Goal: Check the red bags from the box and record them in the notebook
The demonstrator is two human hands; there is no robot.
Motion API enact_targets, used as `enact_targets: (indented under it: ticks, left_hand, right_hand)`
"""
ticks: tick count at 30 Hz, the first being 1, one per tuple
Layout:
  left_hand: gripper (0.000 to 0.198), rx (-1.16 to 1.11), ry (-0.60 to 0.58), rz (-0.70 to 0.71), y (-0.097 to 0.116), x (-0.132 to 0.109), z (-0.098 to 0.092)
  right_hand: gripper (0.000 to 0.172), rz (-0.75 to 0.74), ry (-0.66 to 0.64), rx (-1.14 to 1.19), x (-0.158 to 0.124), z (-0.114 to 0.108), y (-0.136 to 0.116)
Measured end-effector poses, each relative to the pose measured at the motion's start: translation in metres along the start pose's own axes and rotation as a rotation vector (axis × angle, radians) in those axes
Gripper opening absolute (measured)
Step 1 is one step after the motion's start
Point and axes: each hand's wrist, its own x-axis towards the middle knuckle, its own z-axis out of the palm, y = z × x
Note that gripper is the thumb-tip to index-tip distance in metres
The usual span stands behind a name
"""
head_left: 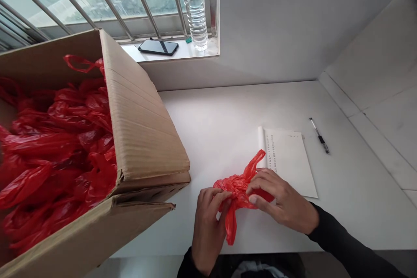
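Note:
A crumpled red plastic bag (239, 186) lies bunched on the white table, in front of me. One of its ends sticks up to the right, and another hangs toward the table's front edge. My left hand (210, 221) pinches the bag's left side, the fingertips partly hidden in its folds. On the other side, my right hand (282, 200) has thumb and fingers curled around the bag's right part. Many more red plastic bags (58, 147) fill an open cardboard box (143, 113) at the left.
Behind my right hand lies an open notepad (288, 152), with a pen (319, 135) to its right. A phone (158, 46) and a water bottle (196, 17) are on the sill of the barred window. The box's flaps jut over the white table (208, 117).

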Motion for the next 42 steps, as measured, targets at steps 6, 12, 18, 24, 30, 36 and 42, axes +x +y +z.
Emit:
enact_targets:
  ticks: [6,12,18,24,30,36,42]
  left_hand:
    - [0.018,-0.001,0.020,-0.036,0.005,0.001,-0.003]
    - [0.039,0.009,0.109,-0.128,-0.007,-0.004,-0.016]
    - [0.033,-0.018,0.105,-0.158,-0.011,-0.008,-0.016]
    - [0.015,-0.050,0.109,-0.173,-0.007,-0.005,-0.012]
    - [0.018,-0.028,0.182,-0.389,-0.025,-0.014,-0.020]
    - [0.028,-0.059,0.224,-0.341,-0.018,-0.012,-0.020]
    - [0.037,0.043,0.184,0.126,-0.004,0.003,-0.002]
  right_hand:
    - [0.018,0.051,-0.013,-0.089,0.002,0.004,0.001]
    - [0.024,0.118,0.042,-0.125,-0.007,-0.013,0.005]
    - [0.027,0.248,-0.004,-0.112,-0.008,-0.016,0.003]
    - [0.013,0.185,-0.011,-0.150,0.002,-0.006,0.003]
    - [0.014,0.231,0.159,-0.156,-0.003,-0.019,0.003]
    - [0.009,0.187,0.206,-0.048,-0.008,-0.022,-0.002]
    - [0.016,0.163,0.133,-0.022,-0.003,-0.010,-0.011]
